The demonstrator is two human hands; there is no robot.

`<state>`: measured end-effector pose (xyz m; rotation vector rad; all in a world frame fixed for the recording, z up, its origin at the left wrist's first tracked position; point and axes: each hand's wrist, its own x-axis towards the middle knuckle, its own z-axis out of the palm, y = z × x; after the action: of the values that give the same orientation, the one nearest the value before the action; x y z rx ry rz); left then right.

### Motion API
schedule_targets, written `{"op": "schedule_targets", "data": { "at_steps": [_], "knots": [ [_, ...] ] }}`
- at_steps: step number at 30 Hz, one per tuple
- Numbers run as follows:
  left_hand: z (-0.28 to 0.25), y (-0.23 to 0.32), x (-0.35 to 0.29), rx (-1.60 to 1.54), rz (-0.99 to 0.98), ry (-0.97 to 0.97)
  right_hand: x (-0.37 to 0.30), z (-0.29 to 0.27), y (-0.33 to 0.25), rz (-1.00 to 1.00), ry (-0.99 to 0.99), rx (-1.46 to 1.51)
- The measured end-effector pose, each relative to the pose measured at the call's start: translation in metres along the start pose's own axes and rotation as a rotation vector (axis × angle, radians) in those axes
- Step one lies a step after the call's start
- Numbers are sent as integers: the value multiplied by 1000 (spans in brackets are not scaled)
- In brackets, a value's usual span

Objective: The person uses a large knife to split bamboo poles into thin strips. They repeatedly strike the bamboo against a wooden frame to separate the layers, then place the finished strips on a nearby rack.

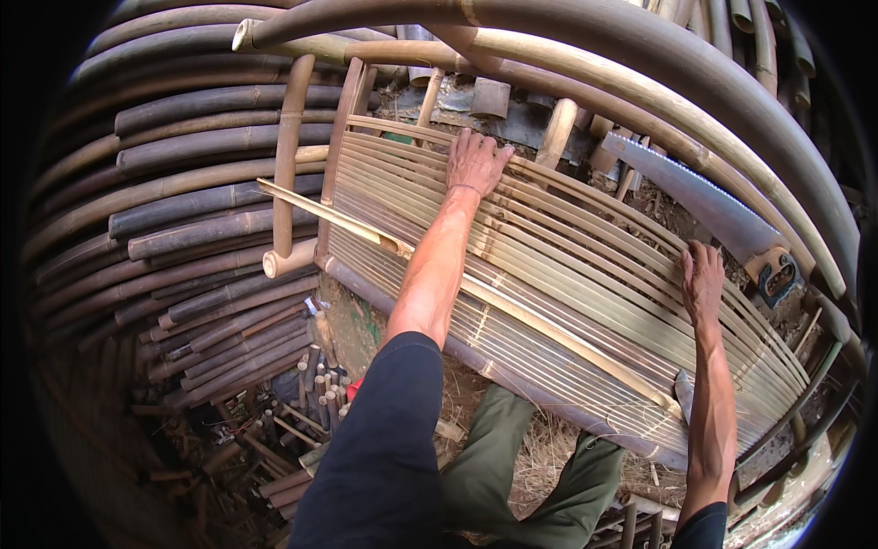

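A bamboo slat bench (540, 265) stretches before me, its thin strips running side by side from left to right. At its far edge, my left hand (478, 163) lies over the strips with its fingers curled round the outermost bamboo slat (585, 188). Farther right along that edge, my right hand (702, 274) has its fingers closed over the same slat. Across the bench, under my left forearm, rests a long split bamboo piece (549, 322). A grey blade-like thing (682, 393) shows beside my right forearm, which partly hides it.
A handsaw (709, 197) lies beyond the bench at the right. Thick bamboo poles (585, 64) arch across the far side. Stacked dark bamboo poles (210, 174) fill the left. Short bamboo offcuts (325, 389) stand at the lower left. My legs (494, 457) are against the near side.
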<state>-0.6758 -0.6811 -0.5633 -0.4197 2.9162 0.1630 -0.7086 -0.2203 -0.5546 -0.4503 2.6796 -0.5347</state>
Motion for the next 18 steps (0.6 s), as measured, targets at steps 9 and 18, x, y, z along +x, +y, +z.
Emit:
{"op": "schedule_targets", "data": {
  "at_steps": [9, 18],
  "knots": [
    [-8, -14, -12, 65, 132, -84, -7, 14, 14, -62, -26, -18],
    [15, 9, -7, 152, 68, 165, -9, 20, -11, -23, 407, -295]
  ]
}}
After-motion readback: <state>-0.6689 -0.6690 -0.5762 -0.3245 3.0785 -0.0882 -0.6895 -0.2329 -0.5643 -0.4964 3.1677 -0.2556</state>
